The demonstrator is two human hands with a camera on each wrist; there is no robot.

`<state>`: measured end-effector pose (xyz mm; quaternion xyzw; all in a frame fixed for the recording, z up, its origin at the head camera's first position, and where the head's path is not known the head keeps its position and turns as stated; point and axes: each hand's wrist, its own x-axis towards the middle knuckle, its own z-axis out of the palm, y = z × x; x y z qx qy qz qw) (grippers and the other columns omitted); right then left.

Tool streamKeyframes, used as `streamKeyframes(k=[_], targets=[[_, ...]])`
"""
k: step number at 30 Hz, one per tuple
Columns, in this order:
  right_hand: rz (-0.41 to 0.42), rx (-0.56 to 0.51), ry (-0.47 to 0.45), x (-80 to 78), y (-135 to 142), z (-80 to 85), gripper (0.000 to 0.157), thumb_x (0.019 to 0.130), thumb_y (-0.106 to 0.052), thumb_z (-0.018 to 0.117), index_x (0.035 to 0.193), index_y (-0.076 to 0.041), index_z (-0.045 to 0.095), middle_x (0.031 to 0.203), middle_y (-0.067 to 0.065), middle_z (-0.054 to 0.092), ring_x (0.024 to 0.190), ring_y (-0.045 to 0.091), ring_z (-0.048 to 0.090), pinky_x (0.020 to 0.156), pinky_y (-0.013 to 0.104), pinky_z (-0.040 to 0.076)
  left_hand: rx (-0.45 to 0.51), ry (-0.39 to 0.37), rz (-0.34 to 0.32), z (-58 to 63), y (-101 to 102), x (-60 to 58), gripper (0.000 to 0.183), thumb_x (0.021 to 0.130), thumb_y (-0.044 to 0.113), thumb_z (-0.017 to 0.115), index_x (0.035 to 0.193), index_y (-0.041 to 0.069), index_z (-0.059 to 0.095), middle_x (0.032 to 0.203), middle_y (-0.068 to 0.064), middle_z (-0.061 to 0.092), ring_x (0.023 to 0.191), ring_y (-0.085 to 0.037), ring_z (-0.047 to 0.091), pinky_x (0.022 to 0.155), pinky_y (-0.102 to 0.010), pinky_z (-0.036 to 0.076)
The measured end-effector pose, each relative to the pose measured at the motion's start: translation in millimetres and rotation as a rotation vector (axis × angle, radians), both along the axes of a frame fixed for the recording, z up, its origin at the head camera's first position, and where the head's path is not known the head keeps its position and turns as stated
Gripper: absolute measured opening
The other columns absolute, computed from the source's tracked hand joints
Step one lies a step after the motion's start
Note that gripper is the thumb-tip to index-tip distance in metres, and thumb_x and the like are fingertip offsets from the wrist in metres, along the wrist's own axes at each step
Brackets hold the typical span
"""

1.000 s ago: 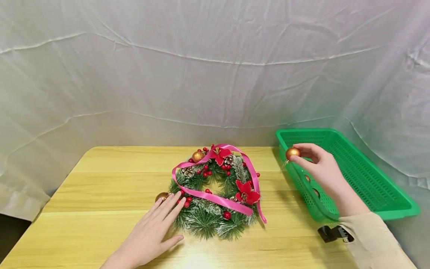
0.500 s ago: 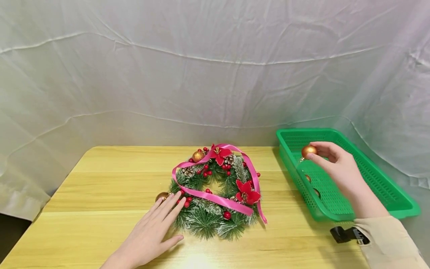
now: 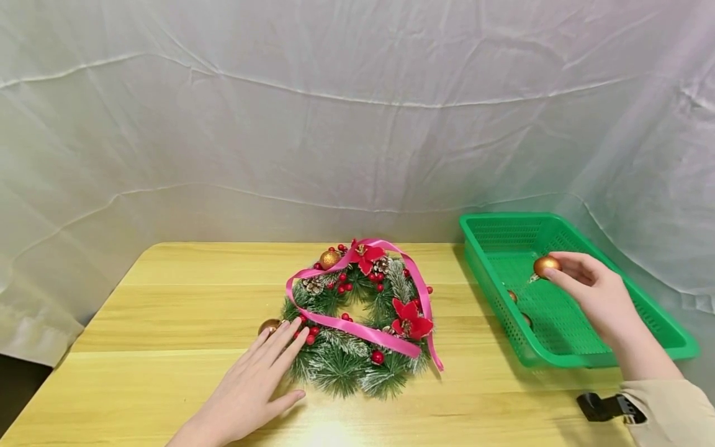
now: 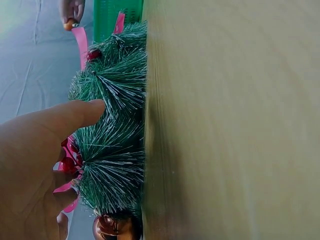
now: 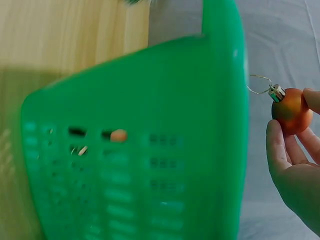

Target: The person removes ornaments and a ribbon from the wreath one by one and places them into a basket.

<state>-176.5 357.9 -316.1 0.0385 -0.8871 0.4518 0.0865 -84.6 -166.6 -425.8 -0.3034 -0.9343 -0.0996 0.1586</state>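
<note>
Pinched between thumb and fingers of my right hand (image 3: pixel 594 295) is a gold Christmas bauble (image 3: pixel 546 266), held over the green basket (image 3: pixel 497 304). Its metal cap and thin hanging loop (image 5: pixel 260 84) show in the right wrist view. My left hand (image 3: pixel 251 379) lies with fingers spread, fingertips on the left front side of a green wreath (image 3: pixel 341 369). A loose pink ribbon (image 3: pixel 357 329) drapes across the wreath, among red flowers (image 3: pixel 410 320), red berries and pinecones (image 3: pixel 313 285). One gold bauble (image 3: pixel 270 327) sits at the wreath's left edge by my fingertips; another bauble (image 3: pixel 329 259) is at its back left.
Inside the basket, two more baubles (image 3: pixel 527 320) lie along its left wall. The basket stands at the right side of the wooden table (image 3: pixel 167 298). Grey-white cloth (image 3: pixel 335 124) hangs behind and at both sides.
My right hand has moved right with the bauble, from above the basket's left rim to over its middle, dipping slightly lower. The left hand and the wreath have stayed in place.
</note>
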Motion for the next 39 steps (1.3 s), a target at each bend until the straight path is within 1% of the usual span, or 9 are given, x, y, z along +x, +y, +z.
streamKeyframes(k=[7, 13, 20, 25, 30, 34, 39], targets=[[0.031, 0.029, -0.056, 1.2, 26, -7.6, 0.040, 0.096, -0.027, 0.059, 0.135, -0.023, 0.050, 0.110, -0.024, 0.058, 0.100, -0.012, 0.049, 0.071, 0.006, 0.037, 0.002, 0.003, -0.001, 0.3, 0, 0.2, 0.092, 0.083, 0.054, 0.065, 0.153, 0.011, 0.023, 0.159, -0.006, 0.015, 0.142, -0.028, 0.022, 0.113, -0.049, 0.021], [0.058, 0.049, -0.121, 0.7, 39, -16.8, 0.033, 0.096, -0.027, 0.059, 0.128, -0.028, 0.051, 0.107, -0.026, 0.058, 0.096, -0.012, 0.051, 0.071, 0.007, 0.041, 0.007, 0.010, -0.008, 0.5, -1, 0.6, 0.092, 0.082, 0.053, 0.066, 0.152, 0.011, 0.024, 0.159, -0.007, 0.015, 0.142, -0.028, 0.022, 0.113, -0.049, 0.022], [0.062, 0.085, -0.155, 0.7, 41, -22.4, 0.034, 0.096, -0.030, 0.058, 0.129, -0.025, 0.050, 0.106, -0.024, 0.058, 0.094, -0.012, 0.052, 0.071, 0.009, 0.042, -0.002, -0.005, 0.000, 0.9, -1, 1.3, 0.092, 0.083, 0.054, 0.065, 0.153, 0.011, 0.023, 0.159, -0.007, 0.014, 0.142, -0.028, 0.021, 0.113, -0.049, 0.021], [0.078, 0.087, -0.135, 1.1, 39, -25.9, 0.035, 0.096, -0.029, 0.059, 0.129, -0.021, 0.052, 0.106, -0.026, 0.058, 0.095, -0.011, 0.052, 0.071, 0.009, 0.042, -0.004, -0.005, 0.000, 0.9, -1, 1.4, 0.091, 0.083, 0.054, 0.065, 0.153, 0.011, 0.023, 0.159, -0.007, 0.014, 0.142, -0.028, 0.021, 0.113, -0.049, 0.022], [0.081, 0.086, -0.113, 2.1, 37, -28.4, 0.036, 0.095, -0.027, 0.061, 0.128, -0.015, 0.054, 0.105, -0.025, 0.060, 0.095, -0.011, 0.054, 0.072, 0.009, 0.042, -0.006, -0.007, 0.003, 1.1, -1, 1.3, 0.092, 0.083, 0.054, 0.065, 0.153, 0.011, 0.023, 0.159, -0.006, 0.014, 0.142, -0.028, 0.021, 0.113, -0.050, 0.022], [0.074, 0.099, -0.114, 3.6, 37, -29.6, 0.037, 0.095, -0.029, 0.060, 0.129, -0.016, 0.054, 0.107, -0.027, 0.058, 0.095, -0.011, 0.053, 0.072, 0.009, 0.042, -0.003, -0.003, 0.002, 1.4, -1, 1.4, 0.092, 0.083, 0.054, 0.065, 0.153, 0.011, 0.024, 0.159, -0.007, 0.015, 0.142, -0.028, 0.021, 0.112, -0.050, 0.023], [0.089, 0.112, -0.116, 4.9, 38, -32.3, 0.039, 0.097, -0.030, 0.057, 0.133, -0.015, 0.051, 0.110, -0.029, 0.054, 0.094, -0.011, 0.054, 0.072, 0.009, 0.043, 0.002, 0.003, -0.001, 1.3, -1, 1.2, 0.092, 0.082, 0.053, 0.066, 0.152, 0.011, 0.024, 0.159, -0.007, 0.015, 0.142, -0.028, 0.022, 0.113, -0.050, 0.022]])
